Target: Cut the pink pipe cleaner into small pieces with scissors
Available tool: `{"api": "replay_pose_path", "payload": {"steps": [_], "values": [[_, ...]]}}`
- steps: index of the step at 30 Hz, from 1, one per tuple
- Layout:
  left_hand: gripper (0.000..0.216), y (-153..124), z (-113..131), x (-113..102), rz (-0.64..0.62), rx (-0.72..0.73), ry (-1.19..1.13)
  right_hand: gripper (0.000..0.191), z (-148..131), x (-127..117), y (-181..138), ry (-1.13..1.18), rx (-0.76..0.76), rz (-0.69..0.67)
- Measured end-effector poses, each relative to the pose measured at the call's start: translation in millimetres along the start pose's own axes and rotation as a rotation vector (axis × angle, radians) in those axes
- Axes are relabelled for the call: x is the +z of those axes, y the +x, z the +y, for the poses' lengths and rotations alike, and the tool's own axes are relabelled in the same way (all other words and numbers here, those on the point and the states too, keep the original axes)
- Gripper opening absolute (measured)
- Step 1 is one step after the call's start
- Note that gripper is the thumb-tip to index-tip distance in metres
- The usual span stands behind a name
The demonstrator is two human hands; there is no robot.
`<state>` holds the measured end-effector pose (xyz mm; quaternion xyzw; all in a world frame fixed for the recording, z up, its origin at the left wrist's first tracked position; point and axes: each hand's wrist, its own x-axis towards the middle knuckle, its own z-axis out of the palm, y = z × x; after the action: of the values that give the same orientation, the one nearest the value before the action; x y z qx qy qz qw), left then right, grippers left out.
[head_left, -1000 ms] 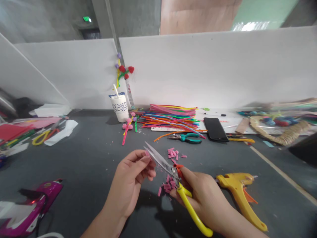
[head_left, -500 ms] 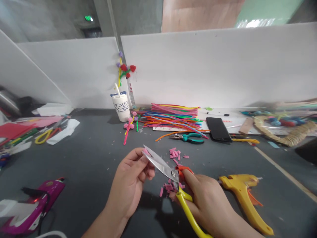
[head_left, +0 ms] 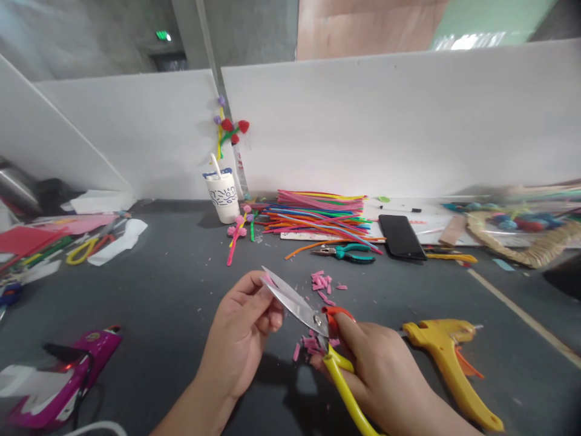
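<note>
Between the thumb and fingers of my left hand (head_left: 242, 330) is a small pink fuzzy piece (head_left: 269, 279), most of it hidden. It looks like a bit of pipe cleaner. My right hand (head_left: 381, 363) grips a pair of scissors (head_left: 297, 307) by their orange and yellow handles. The blades are slightly apart, with the pink piece between them near the tips. One small heap of cut pink pieces (head_left: 320, 281) lies beyond the scissors. Another heap of pink pieces (head_left: 310, 345) lies below the blades, partly covered by them and my right hand.
Behind my hands lie teal pliers (head_left: 349, 252), a bundle of coloured pipe cleaners (head_left: 318, 215) and a black phone (head_left: 402, 237). A yellow glue gun (head_left: 449, 351) rests at right, a magenta device (head_left: 68, 381) at left. A white cup (head_left: 222, 197) stands near pink pipe-cleaner flowers (head_left: 236, 231).
Almost nothing differs. Both hands, the scissors and the pink piece hold their places; the view has shifted very slightly.
</note>
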<state>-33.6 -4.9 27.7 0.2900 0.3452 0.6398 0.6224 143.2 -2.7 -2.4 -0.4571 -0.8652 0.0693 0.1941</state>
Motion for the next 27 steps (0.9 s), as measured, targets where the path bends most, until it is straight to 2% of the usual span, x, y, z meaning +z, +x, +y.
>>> {"api": "replay_pose_path", "payload": {"steps": [11, 27], "values": [[0.013, -1.2, -2.1, -0.1, -0.064, -0.047, -0.052, 0.027, -3.4, 1.2, 0.4, -0.005, -0.011, 0.027], [0.012, -0.4, 0.1, -0.6, -0.062, -0.022, -0.038, 0.027, -2.0, 4.6, -2.2, -0.041, 0.008, 0.006]]}}
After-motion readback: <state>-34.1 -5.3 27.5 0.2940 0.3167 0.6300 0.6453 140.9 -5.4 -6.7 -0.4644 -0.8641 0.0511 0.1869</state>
